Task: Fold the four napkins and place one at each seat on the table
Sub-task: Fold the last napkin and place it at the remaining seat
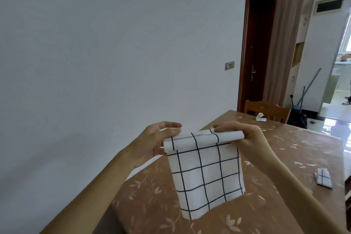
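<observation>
A white napkin with a black grid (207,176) hangs in the air above the table (284,148), its top edge rolled into a tube. My left hand (155,140) pinches the left end of the roll. My right hand (245,135) grips the right end, fingers curled over it. The loose part of the cloth hangs straight down over the table's near corner. A folded napkin (260,117) lies at the far end of the table in front of a chair. Another folded napkin (323,177) lies near the table's right edge.
The table has a brown leaf-pattern cover and stands against a white wall on the left. A wooden chair (267,111) stands at the far end. Beyond it are a dark door (256,47) and an opening to another room at the right.
</observation>
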{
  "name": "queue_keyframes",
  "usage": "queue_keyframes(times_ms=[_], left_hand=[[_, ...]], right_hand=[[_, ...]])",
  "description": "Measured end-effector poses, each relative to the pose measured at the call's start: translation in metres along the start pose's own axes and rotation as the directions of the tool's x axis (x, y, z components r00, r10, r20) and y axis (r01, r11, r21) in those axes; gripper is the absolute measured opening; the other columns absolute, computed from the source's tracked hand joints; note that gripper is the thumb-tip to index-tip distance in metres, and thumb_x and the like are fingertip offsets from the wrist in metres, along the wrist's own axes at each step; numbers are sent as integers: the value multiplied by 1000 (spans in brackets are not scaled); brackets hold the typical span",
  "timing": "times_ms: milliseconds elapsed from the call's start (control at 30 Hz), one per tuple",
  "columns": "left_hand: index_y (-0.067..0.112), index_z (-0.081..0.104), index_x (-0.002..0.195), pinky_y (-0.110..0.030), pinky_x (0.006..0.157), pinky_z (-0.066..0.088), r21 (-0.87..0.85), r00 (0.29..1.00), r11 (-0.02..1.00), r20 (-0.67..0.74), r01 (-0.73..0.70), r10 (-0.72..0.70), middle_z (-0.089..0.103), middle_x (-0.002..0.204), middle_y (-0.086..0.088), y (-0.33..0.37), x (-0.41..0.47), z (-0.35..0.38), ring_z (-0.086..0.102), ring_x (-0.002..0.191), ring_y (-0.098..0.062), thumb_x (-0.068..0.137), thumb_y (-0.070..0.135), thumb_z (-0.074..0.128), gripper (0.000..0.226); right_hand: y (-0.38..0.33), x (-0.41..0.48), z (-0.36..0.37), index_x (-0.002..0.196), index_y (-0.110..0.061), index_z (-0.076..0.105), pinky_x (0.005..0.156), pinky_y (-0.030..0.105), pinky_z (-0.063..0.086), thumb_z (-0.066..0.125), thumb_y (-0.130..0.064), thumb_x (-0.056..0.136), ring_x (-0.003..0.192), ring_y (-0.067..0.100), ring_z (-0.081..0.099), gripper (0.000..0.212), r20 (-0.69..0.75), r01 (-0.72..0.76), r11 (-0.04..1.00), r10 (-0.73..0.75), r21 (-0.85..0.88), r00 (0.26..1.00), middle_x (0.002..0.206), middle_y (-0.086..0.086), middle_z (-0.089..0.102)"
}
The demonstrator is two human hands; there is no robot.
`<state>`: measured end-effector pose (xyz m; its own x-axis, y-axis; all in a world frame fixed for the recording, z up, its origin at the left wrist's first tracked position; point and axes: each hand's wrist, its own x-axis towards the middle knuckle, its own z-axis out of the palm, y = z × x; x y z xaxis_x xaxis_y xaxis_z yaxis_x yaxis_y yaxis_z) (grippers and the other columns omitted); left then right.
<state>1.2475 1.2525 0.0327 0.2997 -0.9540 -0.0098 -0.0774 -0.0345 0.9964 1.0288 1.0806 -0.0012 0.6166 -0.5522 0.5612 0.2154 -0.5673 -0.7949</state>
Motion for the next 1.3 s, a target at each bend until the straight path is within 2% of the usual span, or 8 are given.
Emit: queue_keyframes(times_ms=[100,400,567,700,867,1067,1200,1300], left_hand=[[17,63,129,-31,77,60,-35,999,999,34,-9,10,72,117,-17,-1,-2,-3,70,97,-26,86,24,75,46],[11,66,126,-33,79,62,-36,998,997,10,-65,65,73,112,-22,-7,-2,2,73,97,-30,79,-9,75,52],[1,70,118,-29,79,60,-109,988,984,-80,-139,131,76,109,-15,-5,0,-1,74,96,-24,81,-2,73,38],[1,71,114,-30,79,60,-103,968,972,-165,-210,191,76,108,-14,-4,1,2,73,95,-23,87,-2,69,27],[18,64,114,-44,72,63,183,941,954,-202,-236,272,74,102,-11,-4,-3,10,74,90,-24,94,20,66,20],[22,63,121,-33,70,61,193,975,963,-78,-191,209,76,106,3,-5,-10,10,74,96,-16,70,17,83,55],[11,73,111,-39,77,63,177,962,961,-132,-213,238,78,106,-4,-5,-8,6,75,98,-24,83,3,76,29],[8,75,101,-32,76,62,0,974,984,-136,-181,179,77,98,-9,-3,-5,5,74,92,-23,91,-5,63,20]], right_hand=[[3,1,-2,89,-21,81,88,22,54,60,19,84,106,12,70,46,-20,22,1000,-22,-17,1000,107,-3,77],[-1,-1,1,98,-21,80,90,20,53,57,18,87,114,5,64,46,-55,10,1000,-10,-15,998,118,-9,72],[-7,-2,0,126,-17,65,79,31,58,49,-23,94,99,21,72,36,109,-316,790,306,525,946,115,10,73],[-2,-6,0,116,-15,71,70,29,48,57,-57,93,76,26,61,49,200,-392,870,344,298,917,86,13,63],[-7,-6,7,93,-7,74,58,10,49,70,-16,90,63,1,68,11,38,-258,942,256,212,966,67,-9,74],[-5,-8,2,102,-7,75,70,23,58,70,-18,89,85,22,76,18,-24,-232,941,246,245,969,93,10,79],[-6,-9,-4,101,-16,79,85,33,60,69,-22,83,96,22,75,20,3,-227,927,237,298,971,101,9,78],[-9,-10,-4,88,-20,82,71,23,61,69,-23,78,83,13,75,16,41,-225,904,226,364,973,90,3,79]])
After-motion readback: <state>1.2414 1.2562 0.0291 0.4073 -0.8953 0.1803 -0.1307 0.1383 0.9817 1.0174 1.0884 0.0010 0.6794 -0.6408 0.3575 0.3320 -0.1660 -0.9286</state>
